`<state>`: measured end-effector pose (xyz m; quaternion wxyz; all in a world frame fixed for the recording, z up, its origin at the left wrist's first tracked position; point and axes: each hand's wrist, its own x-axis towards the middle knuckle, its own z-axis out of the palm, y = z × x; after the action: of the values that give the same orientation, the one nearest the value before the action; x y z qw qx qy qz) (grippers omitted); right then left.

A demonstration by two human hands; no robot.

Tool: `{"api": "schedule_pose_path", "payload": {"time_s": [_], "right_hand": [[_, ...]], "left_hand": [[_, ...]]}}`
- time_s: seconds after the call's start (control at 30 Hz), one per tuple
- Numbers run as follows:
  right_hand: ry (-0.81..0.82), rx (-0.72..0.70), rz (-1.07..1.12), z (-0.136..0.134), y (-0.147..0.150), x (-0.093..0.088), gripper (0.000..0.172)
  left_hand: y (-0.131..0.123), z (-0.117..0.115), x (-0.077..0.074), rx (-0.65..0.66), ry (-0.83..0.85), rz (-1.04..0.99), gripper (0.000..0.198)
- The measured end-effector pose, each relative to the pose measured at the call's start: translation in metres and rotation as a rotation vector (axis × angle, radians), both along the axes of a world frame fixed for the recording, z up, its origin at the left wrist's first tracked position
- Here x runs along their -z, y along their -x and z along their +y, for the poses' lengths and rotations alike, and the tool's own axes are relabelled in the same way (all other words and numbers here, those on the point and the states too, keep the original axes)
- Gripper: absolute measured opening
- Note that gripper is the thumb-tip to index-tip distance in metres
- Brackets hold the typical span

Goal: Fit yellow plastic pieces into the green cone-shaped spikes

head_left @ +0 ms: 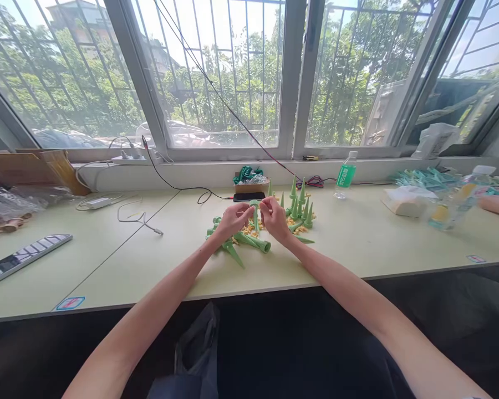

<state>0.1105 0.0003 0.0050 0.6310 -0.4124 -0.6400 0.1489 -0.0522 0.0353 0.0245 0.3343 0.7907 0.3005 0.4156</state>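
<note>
Over the middle of the table, my left hand (234, 218) is closed on the wide end of a green plastic cone (255, 217), whose narrow end points down. Beside it, my right hand (275, 218) pinches at the same wide end; whatever is between those fingertips is too small to make out. Small yellow pieces (256, 231) lie scattered below both hands. Several more green cones (258, 242) lie on their sides near my left hand. To the right of my right hand, a group of green cones (301, 206) stands with points up.
Behind my hands are a dark phone (249, 196) and a small box (253, 187) of green material. A green-labelled bottle (346, 176), a tissue pack (410, 200) and a larger bottle (455, 200) stand rightward, near another person's arm (498, 205). Leftward lie a cable (143, 219) and a flat glossy device (25, 257).
</note>
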Motion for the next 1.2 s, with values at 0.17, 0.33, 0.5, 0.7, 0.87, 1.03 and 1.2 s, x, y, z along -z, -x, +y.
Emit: {"api": "schedule_pose_path", "payload": {"time_s": [0.17,0.33,0.5,0.7,0.87,1.03,1.2], "right_hand": [[0.034,0.016,-0.047,0.001,0.000,0.002,0.030],[0.037,0.003,-0.043,0.002,-0.001,0.003,0.029],[0.042,0.068,-0.075,0.006,-0.002,0.005,0.031],[0.054,0.115,-0.090,0.009,-0.004,0.005,0.031],[0.041,0.121,-0.069,0.007,-0.003,0.003,0.036],[0.032,0.176,-0.034,0.007,-0.005,0.002,0.039],[0.005,0.159,-0.018,0.005,-0.004,0.001,0.038]], "left_hand": [[0.001,-0.001,-0.004,0.001,0.007,-0.023,0.041],[0.001,0.005,0.002,0.013,-0.046,-0.056,0.043],[0.001,0.010,0.007,-0.036,-0.208,-0.021,0.045],[0.000,0.007,0.007,-0.089,-0.344,0.047,0.040],[-0.002,0.008,0.007,-0.112,-0.351,0.053,0.040],[-0.002,0.004,0.002,-0.133,-0.352,0.095,0.040],[-0.003,0.002,-0.001,-0.105,-0.158,0.005,0.064]]}}
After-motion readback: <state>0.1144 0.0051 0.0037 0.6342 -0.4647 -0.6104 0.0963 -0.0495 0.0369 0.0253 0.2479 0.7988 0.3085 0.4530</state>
